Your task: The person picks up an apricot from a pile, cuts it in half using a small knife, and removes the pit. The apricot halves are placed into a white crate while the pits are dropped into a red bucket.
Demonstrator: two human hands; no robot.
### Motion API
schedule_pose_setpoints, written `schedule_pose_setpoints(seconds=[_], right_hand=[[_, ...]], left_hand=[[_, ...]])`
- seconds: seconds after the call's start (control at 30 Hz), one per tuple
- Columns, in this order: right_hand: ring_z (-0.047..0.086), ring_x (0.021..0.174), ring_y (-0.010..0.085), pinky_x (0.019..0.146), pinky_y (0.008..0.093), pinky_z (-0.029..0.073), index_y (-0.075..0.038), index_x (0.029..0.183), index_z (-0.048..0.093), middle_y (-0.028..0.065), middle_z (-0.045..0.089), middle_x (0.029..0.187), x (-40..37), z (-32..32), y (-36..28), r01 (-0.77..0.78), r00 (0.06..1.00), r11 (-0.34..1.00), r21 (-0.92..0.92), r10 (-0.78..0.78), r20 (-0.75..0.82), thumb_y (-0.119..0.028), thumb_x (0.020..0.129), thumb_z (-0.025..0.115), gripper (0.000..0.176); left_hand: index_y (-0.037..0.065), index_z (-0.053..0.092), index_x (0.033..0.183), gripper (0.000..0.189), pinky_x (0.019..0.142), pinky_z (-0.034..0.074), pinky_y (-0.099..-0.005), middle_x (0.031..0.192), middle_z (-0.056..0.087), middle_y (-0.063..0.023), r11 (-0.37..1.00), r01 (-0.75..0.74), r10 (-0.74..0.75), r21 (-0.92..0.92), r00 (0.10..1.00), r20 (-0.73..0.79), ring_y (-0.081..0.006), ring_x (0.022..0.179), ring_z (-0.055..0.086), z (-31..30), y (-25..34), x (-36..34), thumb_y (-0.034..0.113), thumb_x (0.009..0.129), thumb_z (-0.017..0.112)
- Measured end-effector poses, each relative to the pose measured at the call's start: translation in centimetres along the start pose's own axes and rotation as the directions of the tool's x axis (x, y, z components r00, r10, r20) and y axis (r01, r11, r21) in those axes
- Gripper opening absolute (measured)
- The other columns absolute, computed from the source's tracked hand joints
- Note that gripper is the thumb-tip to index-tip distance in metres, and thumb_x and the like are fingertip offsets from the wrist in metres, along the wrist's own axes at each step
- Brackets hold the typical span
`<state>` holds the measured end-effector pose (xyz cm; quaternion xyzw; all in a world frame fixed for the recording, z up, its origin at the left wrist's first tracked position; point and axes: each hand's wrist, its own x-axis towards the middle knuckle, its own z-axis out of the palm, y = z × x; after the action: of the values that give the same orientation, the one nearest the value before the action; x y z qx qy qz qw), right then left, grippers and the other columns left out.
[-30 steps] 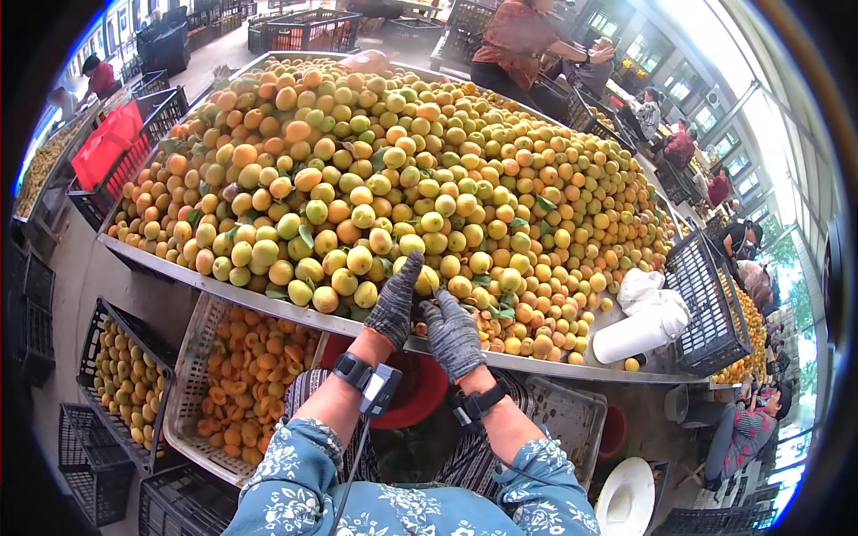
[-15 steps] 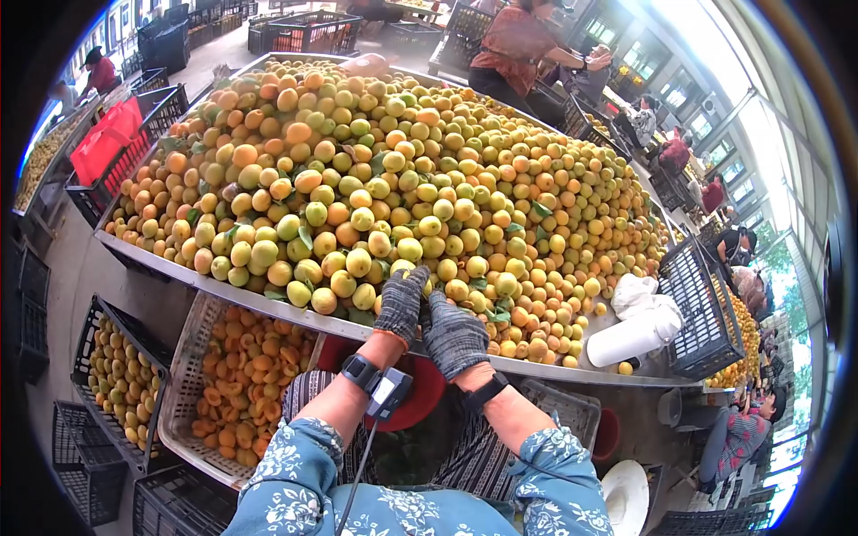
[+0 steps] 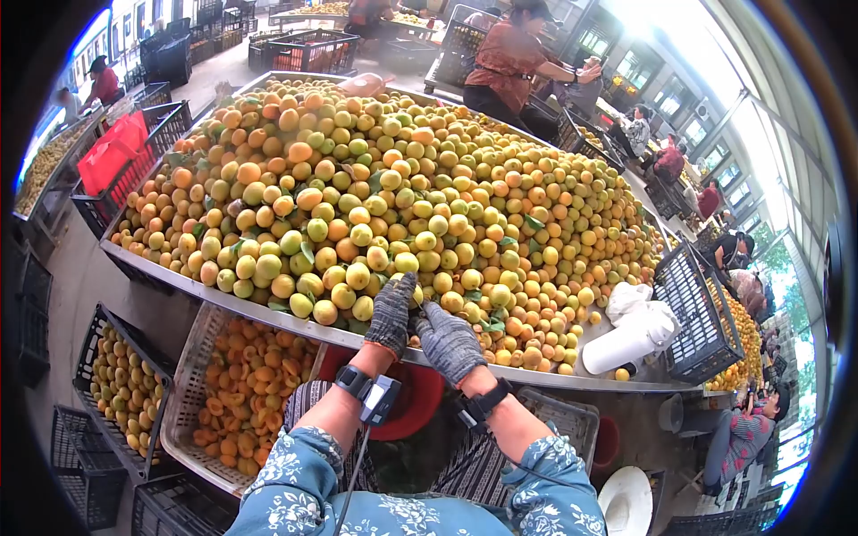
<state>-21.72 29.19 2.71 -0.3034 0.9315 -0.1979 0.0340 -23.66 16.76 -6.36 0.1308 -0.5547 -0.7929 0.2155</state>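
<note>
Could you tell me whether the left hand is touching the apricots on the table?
Touching. The head view shows the gloved left hand lying against the apricots at the pile's near edge, with no gap visible.

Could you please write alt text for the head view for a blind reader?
Two hands in grey knitted gloves, the left hand and right hand, reach into the near edge of a heap of yellow and orange fruits on a metal table. A white plastic crate of orange fruit stands below.
</note>
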Motion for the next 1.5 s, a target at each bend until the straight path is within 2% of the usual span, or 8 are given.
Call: schedule_pose_setpoints(seconds=[0.2,0.5,0.63,0.7,0.9,1.17,1.3,1.5], right_hand=[[0.062,0.073,0.0197,0.069,0.0338,0.049,-0.002,0.095,0.062,0.0114,0.065,0.079,-2.1,-1.3,2.9,-0.054,0.995,0.89,0.452,0.084,-0.047,-0.024,0.085,0.069,0.025],[0.063,0.078,0.0133,0.073,0.0294,0.051,-0.004,0.105,0.066,0.0073,0.069,0.084,1.6,-3.6,2.2,-0.14,0.975,0.829,0.542,0.211,-0.07,-0.025,0.071,0.081,0.043],[0.062,0.077,0.011,0.07,0.0278,0.051,-0.003,0.108,0.066,0.0044,0.069,0.086,2.0,-2.8,2.5,-0.149,0.985,0.707,0.691,0.168,0.041,-0.017,0.07,0.081,0.043],[0.06,0.077,0.0106,0.068,0.0261,0.051,-0.002,0.108,0.065,0.0025,0.067,0.088,1.9,-2.2,3.0,-0.188,0.974,0.411,0.892,0.192,0.117,-0.011,0.07,0.08,0.043],[0.06,0.075,0.0101,0.068,0.0245,0.052,-0.001,0.11,0.065,0.0025,0.066,0.088,2.4,-1.6,2.4,-0.148,0.981,0.383,0.912,0.175,0.086,0.0,0.067,0.068,0.043],[0.062,0.08,0.012,0.073,0.0255,0.052,-0.001,0.1,0.065,0.0022,0.065,0.09,1.7,0.5,0.6,-0.009,0.958,0.272,0.962,0.277,-0.07,-0.001,0.064,0.071,0.037],[0.061,0.077,0.0118,0.071,0.0246,0.052,-0.002,0.099,0.062,0.0037,0.064,0.088,1.3,1.2,0.1,0.177,0.861,0.701,0.691,0.23,-0.454,0.0,0.065,0.072,0.036],[0.06,0.059,0.0173,0.052,0.0242,0.052,0.0,0.108,0.055,0.011,0.063,0.091,1.0,0.5,4.0,0.148,0.981,-0.34,0.929,0.17,-0.094,-0.002,0.071,0.067,0.039]], left_hand=[[0.01,0.063,0.109,0.024,0.064,0.053,-0.0266,0.094,0.061,-0.0022,0.789,0.341,-0.361,-0.512,0.93,0.062,-0.0119,0.077,0.061,-0.5,2.9,-0.7,0.029,0.095,0.057],[0.013,0.058,0.097,0.036,0.038,0.04,-0.0243,0.064,0.057,-0.0015,0.904,0.41,-0.354,-0.12,0.876,0.327,-0.0118,0.046,0.053,1.0,2.5,-2.1,0.047,0.096,0.05],[0.008,0.058,0.115,0.033,0.06,0.052,-0.0283,0.093,0.064,-0.0099,0.93,-0.276,0.184,0.245,0.922,0.34,-0.0184,0.076,0.065,-0.4,-2.5,-0.3,0.034,0.094,0.058],[0.001,0.05,0.126,0.049,0.087,0.051,-0.0407,0.113,0.061,-0.0207,0.305,-0.786,0.623,0.538,0.592,0.511,-0.0334,0.102,0.062,-0.9,-1.6,-0.3,0.021,0.084,0.067],[-0.002,0.046,0.13,0.061,0.099,0.043,-0.0457,0.123,0.055,-0.0246,0.364,-0.823,0.618,0.436,0.564,0.547,-0.0411,0.114,0.053,-0.9,-2.2,0.4,0.017,0.077,0.07],[0.004,0.056,0.119,0.037,0.09,0.049,-0.0363,0.109,0.063,-0.0145,0.932,-0.322,0.261,0.168,0.916,0.306,-0.0274,0.102,0.062,0.8,-0.3,-1.4,0.013,0.083,0.063],[0.004,0.057,0.114,0.047,0.086,0.05,-0.0339,0.103,0.064,-0.0124,0.991,0.065,-0.024,-0.113,0.944,0.329,-0.0253,0.096,0.062,0.7,-0.2,-1.5,0.011,0.071,0.074],[-0.002,0.06,0.111,0.044,0.062,0.053,-0.024,0.091,0.066,-0.0097,0.502,0.607,-0.223,-0.616,0.779,0.585,-0.0165,0.071,0.063,0.6,4.9,-2.5,0.037,0.096,0.047]])
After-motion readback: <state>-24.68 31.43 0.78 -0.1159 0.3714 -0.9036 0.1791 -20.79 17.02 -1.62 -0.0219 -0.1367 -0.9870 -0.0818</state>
